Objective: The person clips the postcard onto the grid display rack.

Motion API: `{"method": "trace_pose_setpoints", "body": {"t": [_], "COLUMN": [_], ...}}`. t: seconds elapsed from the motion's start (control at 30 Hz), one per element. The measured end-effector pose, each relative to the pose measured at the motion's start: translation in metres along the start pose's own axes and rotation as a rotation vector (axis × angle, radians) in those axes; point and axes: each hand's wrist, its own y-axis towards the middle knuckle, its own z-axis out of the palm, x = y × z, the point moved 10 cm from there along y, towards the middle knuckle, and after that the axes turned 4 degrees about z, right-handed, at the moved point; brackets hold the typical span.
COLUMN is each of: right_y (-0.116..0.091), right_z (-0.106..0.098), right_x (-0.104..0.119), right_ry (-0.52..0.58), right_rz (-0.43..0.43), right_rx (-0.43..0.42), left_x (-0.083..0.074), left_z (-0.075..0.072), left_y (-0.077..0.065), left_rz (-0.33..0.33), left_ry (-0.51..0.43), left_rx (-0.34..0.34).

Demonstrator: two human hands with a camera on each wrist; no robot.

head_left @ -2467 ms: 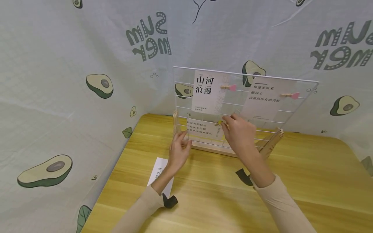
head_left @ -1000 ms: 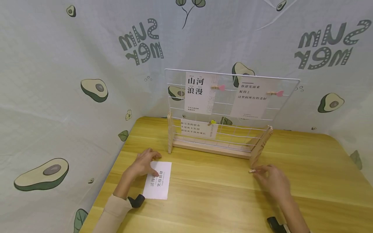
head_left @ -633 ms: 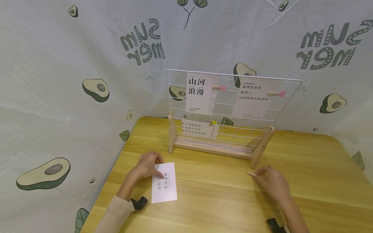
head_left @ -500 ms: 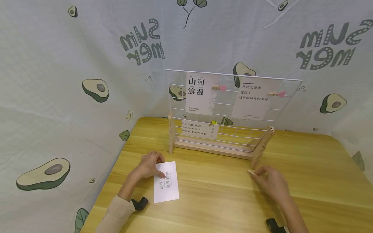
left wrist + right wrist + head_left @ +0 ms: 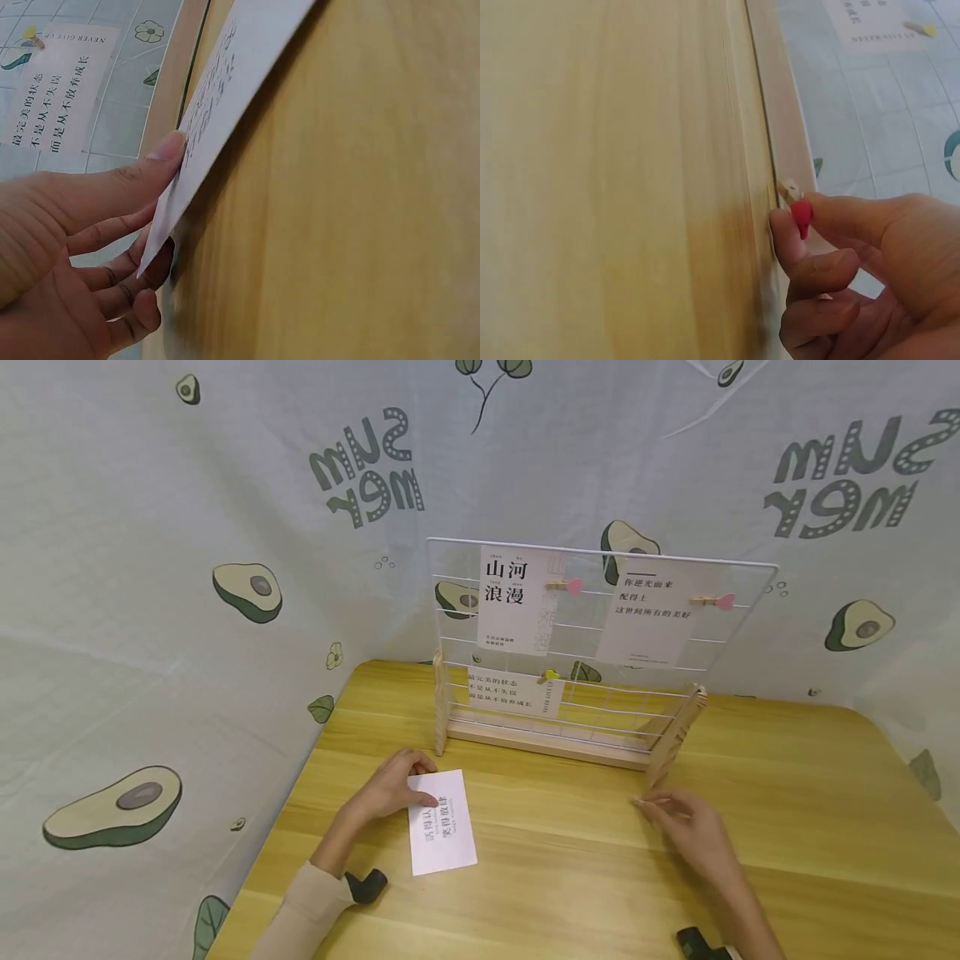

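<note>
The left hand (image 5: 390, 789) pinches the near-left corner of a white printed card (image 5: 443, 822), thumb on top and fingers tucked beneath its edge, so that corner is peeled off the wooden table (image 5: 570, 877) while the rest of the card lies flat. From the left hand, the card stretches toward about 4 o'clock. The right hand (image 5: 693, 831) sits well apart at the table's 3 o'clock side, holding a small wooden clothespin (image 5: 795, 202) with a red tip between thumb and forefinger (the grip is narrow, right at the peg's end).

At 12 o'clock stands the white wire grid rack (image 5: 600, 647) on its wooden base, already carrying three cards held by pegs; its lower right cells are bare.

My judgement on doing this well: lift the card by the pinched corner without creasing it, keeping the print facing forward and level. The peg wants a shift of grip back to its rear legs, since squeezing near the tip cannot spread it. Bring card and wire together first, then clip over both, steadying the card until the peg bites.
</note>
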Motion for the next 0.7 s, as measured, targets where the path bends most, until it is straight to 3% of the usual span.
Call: {"method": "trace_pose_setpoints", "body": {"t": [0.17, 0.3, 0.57, 0.7], "right_y": [-0.001, -0.001, -0.002, -0.003], "right_z": [0.008, 0.011, 0.013, 0.012], "right_x": [-0.009, -0.014, -0.014, -0.015], "right_ry": [0.057, 0.080, 0.136, 0.141], "right_rz": [0.102, 0.155, 0.143, 0.148], "right_rx": [0.062, 0.076, 0.094, 0.093], "left_x": [-0.004, -0.003, 0.011, 0.011], "left_z": [-0.001, -0.001, -0.003, -0.005], "left_y": [0.001, 0.001, 0.004, 0.007], "left_rz": [0.027, 0.013, -0.049, -0.046], "left_ry": [-0.058, -0.165, -0.449, -0.491], "left_rx": [-0.050, -0.073, -0.105, -0.139]}}
